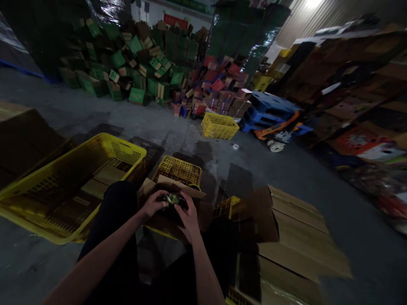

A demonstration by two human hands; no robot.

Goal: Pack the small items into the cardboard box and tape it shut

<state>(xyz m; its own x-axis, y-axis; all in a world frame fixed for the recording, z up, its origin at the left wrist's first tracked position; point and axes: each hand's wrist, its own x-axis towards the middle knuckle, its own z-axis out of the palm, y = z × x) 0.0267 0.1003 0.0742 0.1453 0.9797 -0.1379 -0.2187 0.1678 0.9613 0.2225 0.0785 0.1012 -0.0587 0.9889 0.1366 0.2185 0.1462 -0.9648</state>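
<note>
Hands (189,210) half-curled around shiny greenish item (173,199)

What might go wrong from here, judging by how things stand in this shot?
The left hand and right hand hold a small glossy item between them, so it might slip into the open box below. The flaps stick out close by and could snag a hand. Dim light may hide details on the item.
</note>
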